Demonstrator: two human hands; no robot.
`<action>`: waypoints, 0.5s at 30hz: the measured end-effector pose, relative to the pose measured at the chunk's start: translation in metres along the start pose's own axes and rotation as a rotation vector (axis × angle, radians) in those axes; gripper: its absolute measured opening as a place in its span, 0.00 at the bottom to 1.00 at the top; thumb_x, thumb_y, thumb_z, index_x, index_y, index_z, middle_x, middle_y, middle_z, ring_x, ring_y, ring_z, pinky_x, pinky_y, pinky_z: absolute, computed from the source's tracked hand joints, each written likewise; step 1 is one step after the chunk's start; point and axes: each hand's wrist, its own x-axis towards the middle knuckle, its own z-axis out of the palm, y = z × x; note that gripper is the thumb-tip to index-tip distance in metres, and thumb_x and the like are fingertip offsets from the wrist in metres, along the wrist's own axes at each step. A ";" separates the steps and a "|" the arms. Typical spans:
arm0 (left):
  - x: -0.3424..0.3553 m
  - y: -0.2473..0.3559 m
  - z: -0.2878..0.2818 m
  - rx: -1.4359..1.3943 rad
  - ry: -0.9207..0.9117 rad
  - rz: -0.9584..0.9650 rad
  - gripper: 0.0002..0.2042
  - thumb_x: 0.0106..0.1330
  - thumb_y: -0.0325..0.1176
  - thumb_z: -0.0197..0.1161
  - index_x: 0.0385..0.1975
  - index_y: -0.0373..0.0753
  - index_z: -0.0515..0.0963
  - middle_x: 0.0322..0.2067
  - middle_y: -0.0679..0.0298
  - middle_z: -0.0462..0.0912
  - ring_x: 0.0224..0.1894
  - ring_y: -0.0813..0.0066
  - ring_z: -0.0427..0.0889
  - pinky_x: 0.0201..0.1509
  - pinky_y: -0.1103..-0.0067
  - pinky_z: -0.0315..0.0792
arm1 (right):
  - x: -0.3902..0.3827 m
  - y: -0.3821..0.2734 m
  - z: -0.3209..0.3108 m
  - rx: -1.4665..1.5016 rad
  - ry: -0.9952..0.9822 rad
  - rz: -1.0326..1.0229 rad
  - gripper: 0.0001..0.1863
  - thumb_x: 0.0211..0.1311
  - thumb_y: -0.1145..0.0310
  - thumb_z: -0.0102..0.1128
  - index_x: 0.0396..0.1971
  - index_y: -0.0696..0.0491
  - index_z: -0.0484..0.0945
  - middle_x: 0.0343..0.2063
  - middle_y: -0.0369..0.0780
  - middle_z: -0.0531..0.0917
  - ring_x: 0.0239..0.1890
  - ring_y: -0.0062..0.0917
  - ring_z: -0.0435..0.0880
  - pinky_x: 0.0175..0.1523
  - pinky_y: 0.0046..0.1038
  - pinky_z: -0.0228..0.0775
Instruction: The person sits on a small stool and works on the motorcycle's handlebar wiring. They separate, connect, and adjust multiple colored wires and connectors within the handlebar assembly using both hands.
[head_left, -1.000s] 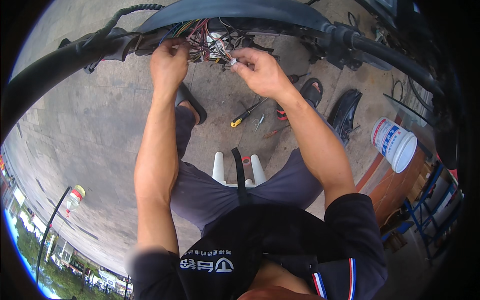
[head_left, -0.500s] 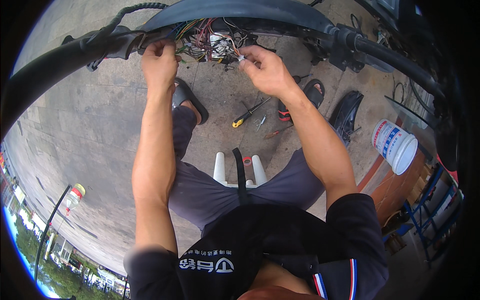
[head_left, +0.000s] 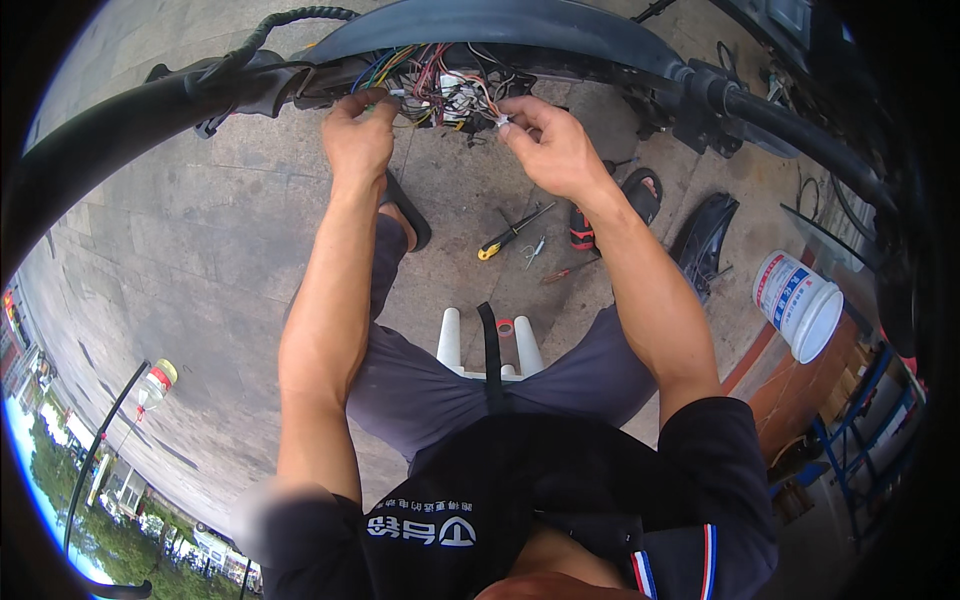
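Observation:
A tangle of coloured wires with white connectors [head_left: 455, 98] hangs from the underside of a dark curved vehicle panel [head_left: 490, 25]. My right hand [head_left: 552, 148] pinches a white plug connector [head_left: 502, 120] at the bundle's right side, with orange and pale wires running up from it. At the left side of the bundle, my left hand [head_left: 360, 135] has its thumb and fingers pressed together. A bit of green shows at those fingertips, but the fingers hide most of what they hold. A small white connector lies close beside them.
On the paving below lie a yellow-and-black screwdriver [head_left: 515, 232], a small metal piece [head_left: 535, 252] and a red-and-black tool [head_left: 581, 228]. A white bucket [head_left: 798, 305] stands at right. Dark handlebar-like tubes [head_left: 130, 135] curve along both sides. A white stool [head_left: 450, 340] is under me.
My left hand has moved right, in toward the wires, and is nearer my right hand. The right hand keeps its pinch on the connector. The whole view has shifted slightly.

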 end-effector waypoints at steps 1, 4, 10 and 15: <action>0.001 -0.002 -0.001 0.040 0.004 0.015 0.15 0.53 0.37 0.67 0.34 0.31 0.84 0.35 0.48 0.84 0.42 0.61 0.81 0.50 0.72 0.71 | 0.000 0.000 0.000 0.003 -0.001 -0.014 0.18 0.60 0.66 0.58 0.48 0.58 0.79 0.29 0.41 0.84 0.28 0.23 0.81 0.37 0.26 0.73; 0.005 -0.007 -0.003 0.133 -0.006 0.010 0.17 0.53 0.39 0.67 0.35 0.30 0.85 0.37 0.44 0.83 0.45 0.57 0.81 0.52 0.71 0.70 | -0.001 -0.001 -0.001 -0.009 -0.001 -0.004 0.17 0.60 0.66 0.58 0.47 0.58 0.79 0.28 0.41 0.84 0.28 0.23 0.81 0.37 0.26 0.73; 0.001 -0.009 0.001 0.140 -0.053 0.003 0.17 0.53 0.39 0.67 0.35 0.30 0.85 0.34 0.47 0.84 0.41 0.59 0.82 0.51 0.72 0.72 | -0.002 -0.004 0.001 -0.013 -0.016 -0.002 0.17 0.60 0.67 0.58 0.47 0.58 0.79 0.27 0.41 0.84 0.27 0.23 0.81 0.36 0.27 0.72; -0.005 0.007 0.002 -0.098 -0.106 -0.215 0.12 0.61 0.35 0.65 0.35 0.32 0.82 0.20 0.67 0.74 0.19 0.82 0.67 0.21 0.81 0.61 | -0.003 -0.006 0.002 -0.065 -0.027 -0.010 0.16 0.60 0.67 0.58 0.47 0.57 0.80 0.27 0.42 0.84 0.27 0.24 0.81 0.36 0.27 0.72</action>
